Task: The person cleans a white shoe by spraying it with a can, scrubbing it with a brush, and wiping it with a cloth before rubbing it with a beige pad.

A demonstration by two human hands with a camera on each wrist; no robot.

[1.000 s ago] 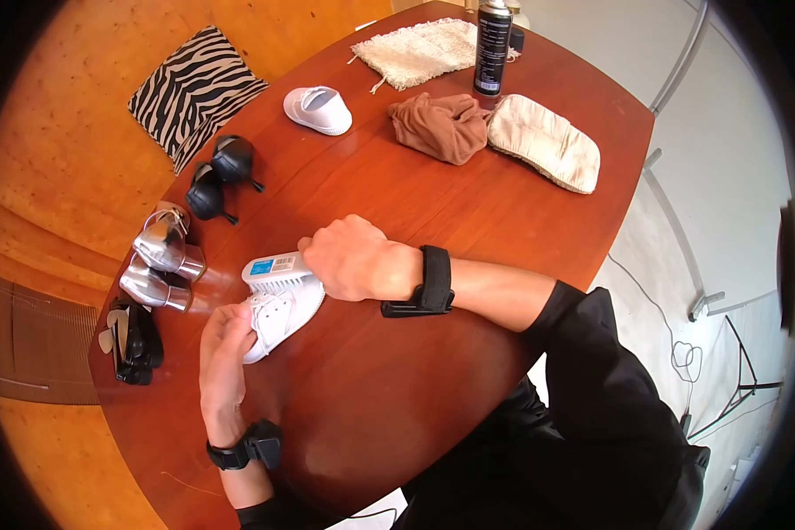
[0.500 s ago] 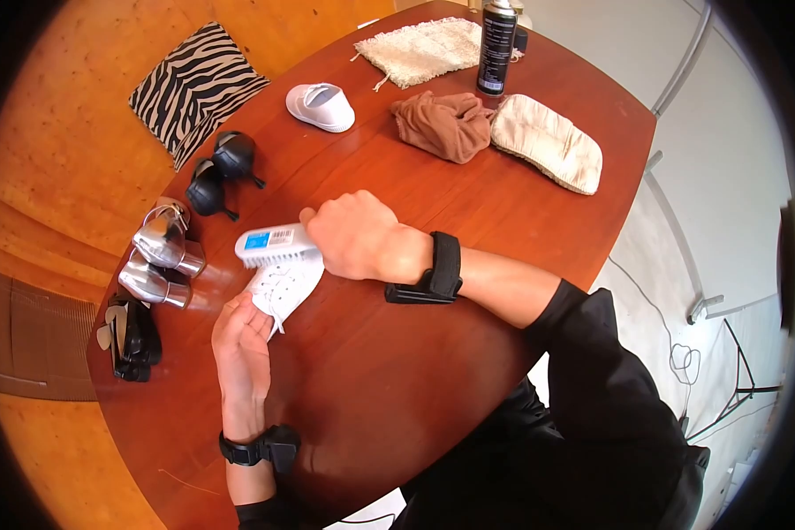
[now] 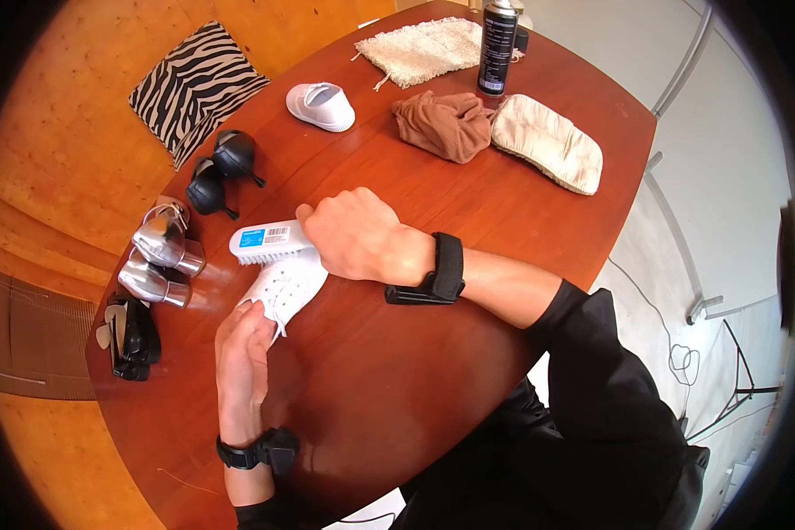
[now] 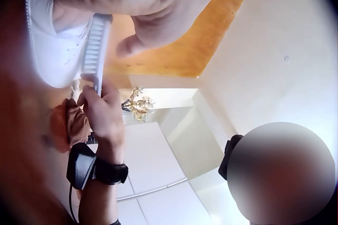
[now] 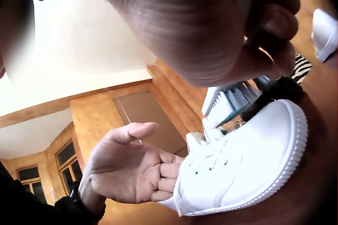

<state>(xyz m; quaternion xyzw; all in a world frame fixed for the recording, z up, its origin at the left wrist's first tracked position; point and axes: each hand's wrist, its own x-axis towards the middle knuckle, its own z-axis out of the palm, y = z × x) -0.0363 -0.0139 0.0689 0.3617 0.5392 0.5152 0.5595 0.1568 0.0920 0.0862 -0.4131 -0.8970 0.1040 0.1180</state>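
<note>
A white lace-up sneaker [image 3: 284, 287] is close over the table, its toe pointing away from me. The fingers of my left hand [image 3: 244, 362] reach into its opening. In the right wrist view this left hand [image 5: 127, 169] shows its palm, with the thumb held apart from the shoe. My right hand [image 3: 358, 231] grips the handle of a white scrub brush [image 3: 265, 240] with a blue-and-white label. The bristles face down over the toe end of the sneaker. In the left wrist view, the brush [image 4: 95, 48] stands beside the shoe's upper [image 4: 55, 53].
Another white sneaker [image 3: 321, 108] sits farther back. Along the left edge are black heels [image 3: 232, 155], silver heels [image 3: 161, 243] and black shoes [image 3: 134, 340]. Beyond lie a brown cloth [image 3: 442, 126], a cream padded item [image 3: 548, 143], a spray can [image 3: 496, 51] and a cream textured cloth [image 3: 424, 51].
The brush has moved from the laces toward the toe, away from me. My left hand has shifted right, its fingers now inside the sneaker, which has turned a little. Loose laces hang at its side.
</note>
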